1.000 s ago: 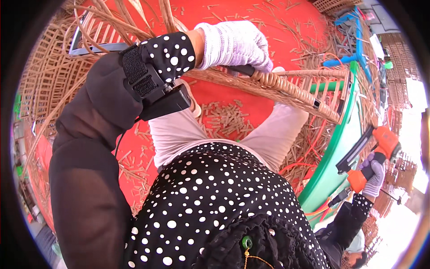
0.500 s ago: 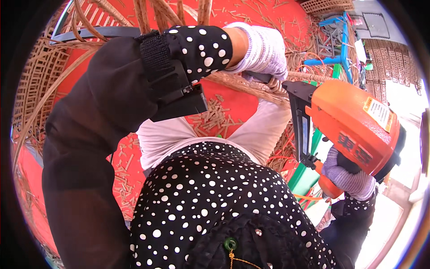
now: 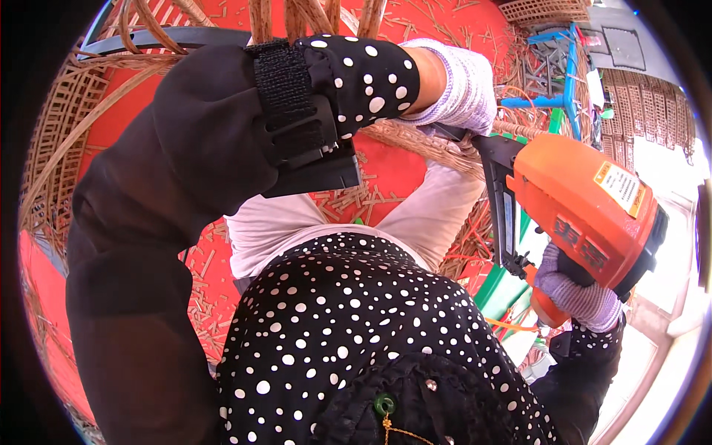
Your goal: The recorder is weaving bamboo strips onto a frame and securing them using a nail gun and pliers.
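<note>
My right hand [image 3: 577,285], in a light purple knit glove, is wrapped round the handle of an orange and black nail gun [image 3: 586,208]. The gun's black nose points up and left, close against a rattan-wrapped frame [image 3: 423,146]. Over that frame bends my left hand [image 3: 461,87], in a white and purple knit glove, closed on it just left of the nose. Most of its fingers are hidden. A dark piece [image 3: 448,132] shows beneath this hand; I cannot tell its kind. The upright rattan poles [image 3: 297,18] stand beyond my left forearm.
Wooden scraps [image 3: 211,289] litter the red floor. A blue metal stand [image 3: 571,67] is at the far right, near woven rattan panels [image 3: 645,100]. Another woven panel [image 3: 63,141] is on the left. A green beam [image 3: 500,293] lies behind the nail gun.
My left arm and hand have shifted slightly right, and the rattan poles have shifted right too. The nail gun has barely moved and stays in my right hand.
</note>
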`<state>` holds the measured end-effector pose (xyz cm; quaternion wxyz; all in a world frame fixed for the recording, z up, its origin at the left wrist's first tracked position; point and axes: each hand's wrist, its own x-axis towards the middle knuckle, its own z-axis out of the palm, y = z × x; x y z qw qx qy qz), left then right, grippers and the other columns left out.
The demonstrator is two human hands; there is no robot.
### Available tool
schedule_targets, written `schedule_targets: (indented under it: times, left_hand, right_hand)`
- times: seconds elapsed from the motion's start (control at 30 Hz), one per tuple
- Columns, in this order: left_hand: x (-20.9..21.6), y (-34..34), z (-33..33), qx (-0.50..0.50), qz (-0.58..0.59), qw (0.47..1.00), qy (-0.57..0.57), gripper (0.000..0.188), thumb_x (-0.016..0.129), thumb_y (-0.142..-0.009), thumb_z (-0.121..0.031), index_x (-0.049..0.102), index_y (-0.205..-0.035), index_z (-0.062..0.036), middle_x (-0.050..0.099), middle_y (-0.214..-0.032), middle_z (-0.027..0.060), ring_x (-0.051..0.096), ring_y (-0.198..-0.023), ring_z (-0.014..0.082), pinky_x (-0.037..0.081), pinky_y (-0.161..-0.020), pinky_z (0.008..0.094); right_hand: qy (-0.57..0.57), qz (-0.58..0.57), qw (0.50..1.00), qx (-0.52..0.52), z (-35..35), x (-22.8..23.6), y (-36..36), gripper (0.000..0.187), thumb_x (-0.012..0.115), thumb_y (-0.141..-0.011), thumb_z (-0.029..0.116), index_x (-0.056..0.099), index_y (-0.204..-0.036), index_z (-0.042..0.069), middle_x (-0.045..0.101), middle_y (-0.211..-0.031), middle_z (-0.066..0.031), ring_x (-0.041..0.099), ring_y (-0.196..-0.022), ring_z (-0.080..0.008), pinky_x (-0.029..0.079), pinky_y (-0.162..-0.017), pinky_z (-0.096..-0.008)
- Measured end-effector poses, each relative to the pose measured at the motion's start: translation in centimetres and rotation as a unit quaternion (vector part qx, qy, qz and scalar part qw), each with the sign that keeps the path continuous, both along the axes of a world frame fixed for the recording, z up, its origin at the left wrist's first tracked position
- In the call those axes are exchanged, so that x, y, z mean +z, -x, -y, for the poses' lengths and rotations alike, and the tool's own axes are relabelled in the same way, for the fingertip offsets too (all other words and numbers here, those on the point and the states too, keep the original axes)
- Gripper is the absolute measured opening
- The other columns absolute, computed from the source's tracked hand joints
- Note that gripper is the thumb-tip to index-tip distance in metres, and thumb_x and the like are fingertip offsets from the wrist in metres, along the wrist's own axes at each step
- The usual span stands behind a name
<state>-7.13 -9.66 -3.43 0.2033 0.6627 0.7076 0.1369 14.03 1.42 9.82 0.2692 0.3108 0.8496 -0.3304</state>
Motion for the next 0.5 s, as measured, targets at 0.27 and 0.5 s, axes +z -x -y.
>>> schedule_targets:
  times: [0.27, 0.5]
  left_hand:
    - [-0.8, 0.2, -0.1, -0.067, -0.13, 0.987, -0.071, 0.01, 0.059, -0.074, -0.019, 0.066, -0.081, -0.0162, 0.062, -0.063, 0.0021, 0.062, -0.058, 0.0173, 0.05, -0.057, 0.0302]
    - [-1.5, 0.2, -0.3, -0.044, -0.15, 0.98, -0.125, 0.016, 0.061, -0.071, -0.016, 0.066, -0.087, -0.0183, 0.062, -0.067, 0.0037, 0.063, -0.069, 0.0218, 0.049, -0.06, 0.0331]
  right_hand:
    - [0.019, 0.035, 0.998, 0.055, 1.1, 0.5, 1.0, 0.014, 0.057, -0.076, 0.003, 0.055, -0.09, -0.001, 0.057, -0.084, -0.0053, 0.054, -0.081, -0.0139, 0.045, -0.075, -0.0264]
    - [-0.004, 0.054, 0.998, -0.012, 2.6, 1.3, 1.8, 0.015, 0.059, -0.077, 0.006, 0.056, -0.09, -0.001, 0.057, -0.084, -0.005, 0.054, -0.08, -0.0134, 0.045, -0.073, -0.027]
